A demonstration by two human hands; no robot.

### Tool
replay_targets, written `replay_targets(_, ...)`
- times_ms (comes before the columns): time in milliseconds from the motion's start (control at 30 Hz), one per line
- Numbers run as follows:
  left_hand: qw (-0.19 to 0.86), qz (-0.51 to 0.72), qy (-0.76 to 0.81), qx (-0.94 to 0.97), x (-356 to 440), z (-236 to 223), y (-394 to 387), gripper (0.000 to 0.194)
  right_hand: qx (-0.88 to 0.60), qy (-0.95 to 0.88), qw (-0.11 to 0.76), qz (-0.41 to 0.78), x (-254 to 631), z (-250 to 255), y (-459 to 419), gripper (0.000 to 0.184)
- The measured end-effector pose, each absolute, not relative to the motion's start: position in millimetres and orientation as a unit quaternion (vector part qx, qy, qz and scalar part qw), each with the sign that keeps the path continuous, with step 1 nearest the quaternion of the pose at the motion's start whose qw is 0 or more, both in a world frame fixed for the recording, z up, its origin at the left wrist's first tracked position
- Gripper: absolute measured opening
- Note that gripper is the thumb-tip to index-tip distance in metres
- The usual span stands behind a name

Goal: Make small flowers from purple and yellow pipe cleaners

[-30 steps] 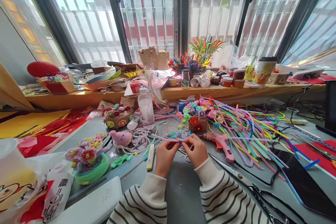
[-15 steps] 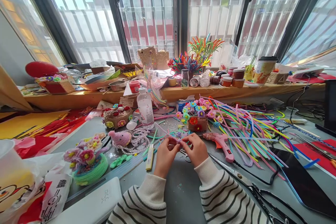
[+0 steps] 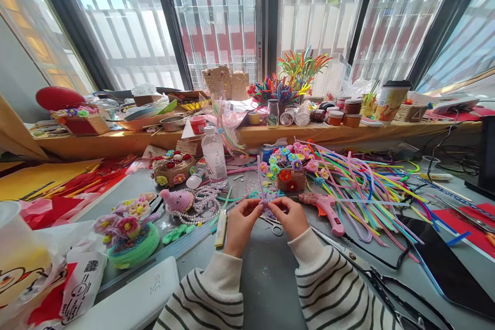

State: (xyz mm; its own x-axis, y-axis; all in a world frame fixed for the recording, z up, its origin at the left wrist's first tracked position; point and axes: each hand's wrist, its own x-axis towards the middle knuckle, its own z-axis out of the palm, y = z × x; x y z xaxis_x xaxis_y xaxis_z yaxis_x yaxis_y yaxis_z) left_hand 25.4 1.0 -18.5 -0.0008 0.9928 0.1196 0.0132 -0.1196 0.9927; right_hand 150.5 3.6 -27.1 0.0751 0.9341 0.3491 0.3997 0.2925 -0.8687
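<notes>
Both hands meet at the middle of the grey table, holding a light purple pipe cleaner [image 3: 260,175] between them. My left hand [image 3: 243,224] pinches it with thumb and forefinger, and the free end stands up above the fingertips. My right hand [image 3: 290,219] pinches the bent lower part, close beside the left fingertips. The exact shape there is partly hidden by the fingers. Just past the hands sits a twine-wrapped box [image 3: 291,180] with fuzzy flowers on top. A pink glue gun [image 3: 327,209] lies to the right of my right hand, and a yellow lighter [image 3: 220,228] left of my left.
Loose pipe cleaners [image 3: 371,191] spread over the right side. Large scissors [image 3: 353,258] and a phone [image 3: 444,263] lie at the front right. A plastic bottle [image 3: 214,157], pearl strings [image 3: 207,206], a green flower pot [image 3: 133,247] and a white power bank [image 3: 135,294] are on the left.
The pipe cleaner's free end has swung from slanting left to nearly upright. Both hands have shifted only slightly, with their fingertips still together.
</notes>
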Motion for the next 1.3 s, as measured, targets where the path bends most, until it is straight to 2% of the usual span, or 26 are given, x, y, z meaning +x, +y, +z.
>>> replay_targets(100,0.486,0.516,0.468,0.529,27,-16,-1,0.024,-0.520,-0.640,0.501,0.264,151,-26,3,0.018)
replay_targets(267,0.515,0.518,0.445,0.519,29,-13,-3,0.023,-0.493,-0.696,0.487,0.188,150,-23,0,0.016)
replay_targets(600,0.432,0.501,0.478,0.578,25,-21,2,0.019,-0.500,-0.759,0.415,0.029,152,-31,2,0.015)
replay_targets(800,0.390,0.520,0.492,0.580,26,-22,-1,0.024,-0.478,-0.804,0.350,-0.053,156,-33,5,0.018)
replay_targets(1300,0.386,0.502,0.480,0.606,25,-22,-3,0.019,-0.493,-0.798,0.337,-0.083,155,-24,-1,0.016)
